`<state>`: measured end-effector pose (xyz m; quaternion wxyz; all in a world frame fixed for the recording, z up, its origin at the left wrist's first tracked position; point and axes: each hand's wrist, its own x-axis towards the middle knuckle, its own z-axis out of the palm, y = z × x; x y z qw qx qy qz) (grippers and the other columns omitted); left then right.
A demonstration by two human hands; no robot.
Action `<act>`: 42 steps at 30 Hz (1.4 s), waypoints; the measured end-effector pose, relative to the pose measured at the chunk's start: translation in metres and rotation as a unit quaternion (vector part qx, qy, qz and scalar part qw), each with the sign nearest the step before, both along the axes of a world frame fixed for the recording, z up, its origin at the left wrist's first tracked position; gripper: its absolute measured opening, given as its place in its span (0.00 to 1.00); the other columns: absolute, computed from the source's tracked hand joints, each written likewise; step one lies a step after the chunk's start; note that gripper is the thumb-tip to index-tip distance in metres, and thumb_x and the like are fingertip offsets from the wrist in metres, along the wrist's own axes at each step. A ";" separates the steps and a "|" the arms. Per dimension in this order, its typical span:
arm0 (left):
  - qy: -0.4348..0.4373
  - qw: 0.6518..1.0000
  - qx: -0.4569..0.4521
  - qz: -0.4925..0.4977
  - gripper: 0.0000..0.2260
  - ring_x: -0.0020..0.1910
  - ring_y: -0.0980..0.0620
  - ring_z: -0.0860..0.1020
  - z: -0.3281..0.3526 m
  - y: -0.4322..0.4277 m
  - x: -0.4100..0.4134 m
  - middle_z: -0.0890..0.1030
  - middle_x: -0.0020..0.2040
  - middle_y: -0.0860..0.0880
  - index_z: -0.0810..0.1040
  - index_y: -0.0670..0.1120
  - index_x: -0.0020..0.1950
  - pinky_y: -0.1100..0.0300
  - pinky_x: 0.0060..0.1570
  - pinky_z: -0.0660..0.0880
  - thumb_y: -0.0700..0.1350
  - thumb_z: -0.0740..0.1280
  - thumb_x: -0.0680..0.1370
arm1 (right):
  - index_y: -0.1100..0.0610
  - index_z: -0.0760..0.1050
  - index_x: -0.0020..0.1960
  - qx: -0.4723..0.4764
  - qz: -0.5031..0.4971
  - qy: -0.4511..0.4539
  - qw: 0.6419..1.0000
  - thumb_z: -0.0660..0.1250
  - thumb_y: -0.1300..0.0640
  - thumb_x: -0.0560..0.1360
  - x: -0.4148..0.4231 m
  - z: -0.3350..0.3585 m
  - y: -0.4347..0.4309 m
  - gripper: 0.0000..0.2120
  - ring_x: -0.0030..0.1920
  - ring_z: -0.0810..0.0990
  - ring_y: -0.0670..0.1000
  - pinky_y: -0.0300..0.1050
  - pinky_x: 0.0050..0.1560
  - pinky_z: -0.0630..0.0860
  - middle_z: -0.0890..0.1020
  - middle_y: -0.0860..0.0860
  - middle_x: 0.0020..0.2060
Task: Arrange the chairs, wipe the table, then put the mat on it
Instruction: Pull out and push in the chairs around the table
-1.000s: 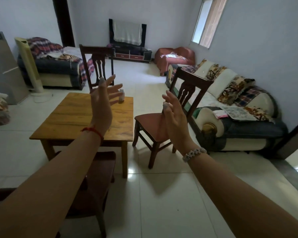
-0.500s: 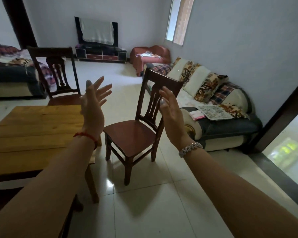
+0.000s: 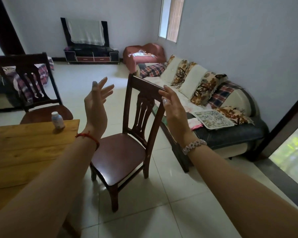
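A dark red wooden chair (image 3: 120,155) stands on the tiles right of the light wooden table (image 3: 24,152), turned at an angle with its back toward the sofa. My right hand (image 3: 174,109) is open, fingertips touching the right end of the chair's top rail. My left hand (image 3: 96,103) is open with fingers spread, in the air left of the chair back, holding nothing. A second dark chair (image 3: 33,93) stands at the table's far side. A flat patterned mat (image 3: 212,119) lies on the sofa seat.
A small white bottle (image 3: 58,120) stands near the table's far right corner. A long sofa (image 3: 213,103) with cushions and blankets runs along the right wall, close behind the chair. A TV stand (image 3: 91,55) is at the far wall. A dark door frame (image 3: 282,124) is on the right.
The view has turned right and come closer to the angled chair. Both open hands have moved forward; my right hand now touches the chair's top rail.
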<state>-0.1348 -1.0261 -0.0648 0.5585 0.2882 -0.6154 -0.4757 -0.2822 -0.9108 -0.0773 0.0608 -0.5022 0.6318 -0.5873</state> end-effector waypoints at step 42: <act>-0.001 0.948 0.034 0.317 0.24 0.63 0.54 0.72 -0.055 -0.284 -0.454 0.73 0.66 0.47 0.67 0.49 0.70 0.61 0.63 0.67 0.54 0.51 0.76 | 0.49 0.58 0.72 0.066 0.377 0.041 0.923 0.56 0.58 0.79 -0.459 -0.018 -0.430 0.22 0.62 0.73 0.49 0.45 0.63 0.70 0.73 0.51 0.64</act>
